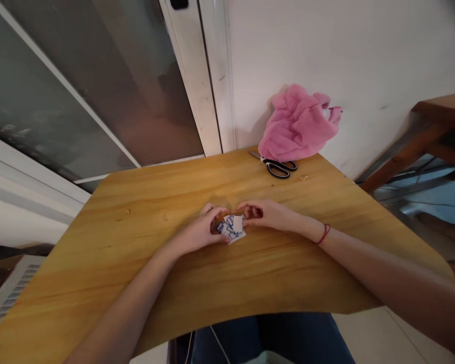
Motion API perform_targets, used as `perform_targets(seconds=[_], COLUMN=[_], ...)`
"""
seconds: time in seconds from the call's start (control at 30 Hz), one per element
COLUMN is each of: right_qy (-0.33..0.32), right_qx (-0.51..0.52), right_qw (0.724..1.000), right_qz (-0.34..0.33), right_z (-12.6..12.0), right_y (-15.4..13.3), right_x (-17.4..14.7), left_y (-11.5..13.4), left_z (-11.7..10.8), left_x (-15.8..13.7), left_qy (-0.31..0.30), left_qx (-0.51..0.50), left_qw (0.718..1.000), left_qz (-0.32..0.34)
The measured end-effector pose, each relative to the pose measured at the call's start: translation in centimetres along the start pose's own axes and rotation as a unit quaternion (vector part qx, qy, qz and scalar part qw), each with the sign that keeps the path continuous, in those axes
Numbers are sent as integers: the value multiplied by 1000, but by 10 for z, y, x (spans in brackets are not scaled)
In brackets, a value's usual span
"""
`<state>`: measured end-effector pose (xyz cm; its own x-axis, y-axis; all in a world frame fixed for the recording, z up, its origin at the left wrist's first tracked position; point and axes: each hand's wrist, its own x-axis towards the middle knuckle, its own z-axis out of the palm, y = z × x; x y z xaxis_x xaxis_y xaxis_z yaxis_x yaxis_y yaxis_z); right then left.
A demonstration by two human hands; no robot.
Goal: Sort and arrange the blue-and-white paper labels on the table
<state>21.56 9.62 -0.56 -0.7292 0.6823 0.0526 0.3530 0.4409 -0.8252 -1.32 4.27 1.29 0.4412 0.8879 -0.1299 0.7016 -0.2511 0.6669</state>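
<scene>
At mid-table, fingertips of both hands meet over a small white paper piece point(234, 227) printed with blue rectangular outlines. The left hand point(202, 230) curls around the paper's left edge, its fingers bent and pinching the piece against the tabletop, apparently to keep the thin sheet from sliding. The right hand point(267, 213) comes in from the right, fingers curled close together with the tips touching the paper's far right corner; whether they grip it or merely press on it cannot be made out. A thin red string bracelet point(323, 234) circles the right wrist.

Flat and crisp-edged, the paper lies on a smooth, glossy wooden table point(144, 212) with honey-coloured grain and rounded corners. Well apart at the far edge, black-handled scissors point(276, 166) lie flat with the metal blades pointing left, just beside a crumpled pink fleece cloth point(298, 124), soft and fuzzy, heaped against the white wall point(345, 55). Frosted glass panels point(79, 76) in a white frame stand far left.
</scene>
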Motion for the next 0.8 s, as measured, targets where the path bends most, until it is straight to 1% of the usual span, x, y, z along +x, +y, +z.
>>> perform_targets(seconds=[0.07,0.13,0.23,0.33,0.5,0.63,0.73,0.8], right_qy=[25,36,42,45,44,45,58,61], right_qx=[-9,-46,-123,-154,-143,-111,-95,-99], right_qw=[1000,998,991,987,989,993,994,993], right_qz=[8,0,-28,-31,-9,-17,-5,6], right_z=[-2,0,9,19,24,19,14,12], right_y=[1,0,-7,-15,-22,-22,-18,-15], right_x=[-1,-1,-1,-1,-4,-6,-5,-5], left_y=[-4,-4,1,9,16,14,11,10], left_z=[-4,-3,7,14,13,14,17,18], left_x=[-1,-1,0,2,1,2,2,2], left_qy=[5,20,29,22,26,36,37,36], left_qx=[-7,0,-1,-7,12,-19,-30,-25], left_qw=[1000,1000,999,999,998,999,999,999], left_qz=[-6,-13,-22,-39,-54,-37,-25,-31])
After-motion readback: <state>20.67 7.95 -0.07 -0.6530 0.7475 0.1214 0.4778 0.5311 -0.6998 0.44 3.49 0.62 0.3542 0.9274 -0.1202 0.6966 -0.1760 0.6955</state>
